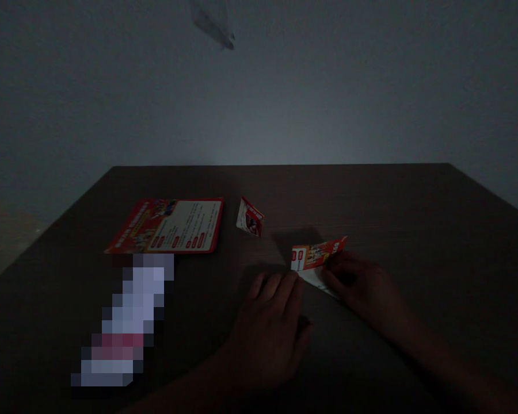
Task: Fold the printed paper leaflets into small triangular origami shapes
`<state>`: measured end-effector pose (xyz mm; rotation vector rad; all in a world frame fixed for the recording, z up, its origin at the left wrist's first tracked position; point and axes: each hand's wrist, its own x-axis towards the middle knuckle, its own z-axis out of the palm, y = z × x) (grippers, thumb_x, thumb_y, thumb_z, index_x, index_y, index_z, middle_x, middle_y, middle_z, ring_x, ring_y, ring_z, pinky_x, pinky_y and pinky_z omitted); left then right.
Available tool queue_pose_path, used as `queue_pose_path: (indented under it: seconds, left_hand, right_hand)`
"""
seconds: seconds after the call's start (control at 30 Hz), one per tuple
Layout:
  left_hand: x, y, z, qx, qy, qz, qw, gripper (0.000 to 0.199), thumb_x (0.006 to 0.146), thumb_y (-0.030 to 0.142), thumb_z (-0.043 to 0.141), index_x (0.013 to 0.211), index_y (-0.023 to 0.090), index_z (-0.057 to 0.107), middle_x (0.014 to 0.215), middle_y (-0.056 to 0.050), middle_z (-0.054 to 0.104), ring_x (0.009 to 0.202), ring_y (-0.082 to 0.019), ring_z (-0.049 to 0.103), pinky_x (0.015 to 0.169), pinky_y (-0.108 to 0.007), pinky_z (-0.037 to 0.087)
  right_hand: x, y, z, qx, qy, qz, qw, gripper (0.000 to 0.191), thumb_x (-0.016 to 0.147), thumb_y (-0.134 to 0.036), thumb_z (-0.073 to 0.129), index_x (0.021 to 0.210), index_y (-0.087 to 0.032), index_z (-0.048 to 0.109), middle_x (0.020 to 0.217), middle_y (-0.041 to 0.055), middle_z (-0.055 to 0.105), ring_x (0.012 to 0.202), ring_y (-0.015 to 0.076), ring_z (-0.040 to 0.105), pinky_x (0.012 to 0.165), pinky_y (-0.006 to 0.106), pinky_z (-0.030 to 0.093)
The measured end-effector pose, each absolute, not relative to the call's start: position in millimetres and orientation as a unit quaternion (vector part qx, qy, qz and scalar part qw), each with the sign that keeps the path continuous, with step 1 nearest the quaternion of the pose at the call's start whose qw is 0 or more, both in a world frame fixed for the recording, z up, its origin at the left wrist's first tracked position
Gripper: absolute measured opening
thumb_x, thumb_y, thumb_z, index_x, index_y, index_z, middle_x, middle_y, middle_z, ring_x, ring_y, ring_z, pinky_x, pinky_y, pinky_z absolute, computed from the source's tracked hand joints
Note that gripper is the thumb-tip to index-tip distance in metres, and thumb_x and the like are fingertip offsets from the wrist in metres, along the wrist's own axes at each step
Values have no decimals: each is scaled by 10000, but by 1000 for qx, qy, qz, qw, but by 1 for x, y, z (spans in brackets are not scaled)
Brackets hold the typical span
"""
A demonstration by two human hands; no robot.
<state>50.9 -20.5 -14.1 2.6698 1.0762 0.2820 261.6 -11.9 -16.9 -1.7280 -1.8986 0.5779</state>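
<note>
My left hand [270, 328] lies flat on the dark table with its fingers stretched out. Its fingertips are at the left corner of a folded printed paper [315, 255]. One flap of that paper, red and orange with small pictures, stands up from a white part lying on the table. My right hand [365, 287] pinches the flap's right side between thumb and fingers, which partly hide it. Beyond both hands, a small folded red and white paper piece [251, 217] rests tilted on the table.
A red and white printed sheet or booklet [185, 224] lies at the left of the table [371, 195]. Nearer me is a long, bright object [129, 316], blurred into blocks. A grey wall [306, 86] rises behind the table, with a small clear holder [213, 23] on it.
</note>
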Motion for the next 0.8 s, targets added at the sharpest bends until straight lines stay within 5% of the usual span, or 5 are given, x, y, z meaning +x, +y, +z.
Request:
queue_pose_path:
  seconds: [0.8]
  left_hand:
    - [55, -19, -11, 915, 372, 89, 133, 549, 888, 455, 438, 1346, 157, 380, 1361, -85, 455, 1193, -268, 399, 1050, -472, 227]
  right_hand:
    - [264, -12, -21, -631, -725, 182, 206, 226, 865, -260, 483, 752, -177, 660, 851, 71, 631, 692, 173, 628, 670, 309, 498]
